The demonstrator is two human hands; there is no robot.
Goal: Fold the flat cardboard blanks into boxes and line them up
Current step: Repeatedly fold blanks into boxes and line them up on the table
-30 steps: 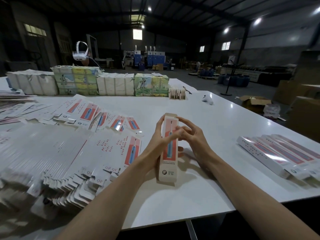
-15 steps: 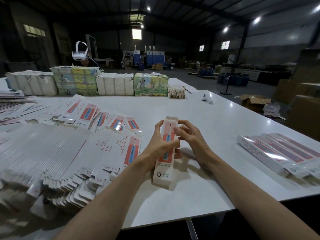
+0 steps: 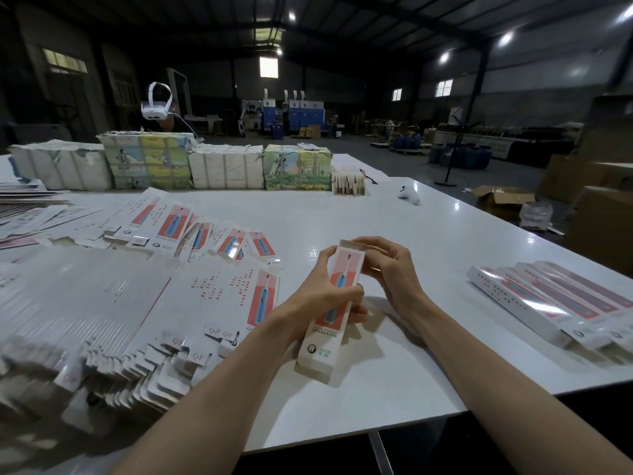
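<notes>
A white bench (image 3: 394,214) fills most of the view, its near edge running across the bottom right. On its left half lies a wide, fanned heap of flat blanks (image 3: 113,303), white with red text and a coral panel showing a blue toothbrush; their tab ends point toward the near edge. Along the far side stands a row of wrapped bundles (image 3: 171,164), some plain white, some printed in green and yellow. At the right edge of the bench four finished boxes (image 3: 561,299) lie side by side, touching, long sides together.

Near the middle of the bench, between the heap and the row, the box (image 3: 334,310) being worked on is held tilted, its lower end resting on or just above the surface and its upper end leaning away. The left hand (image 3: 322,296) wraps around its middle, thumb across the coral front, fingers closed on it from behind. The right hand (image 3: 390,269) is at the upper end, fingers curled and pressed against the top flap and the right side of the box, closed on it.

A small white object (image 3: 409,194) sits alone far back on the bench.
</notes>
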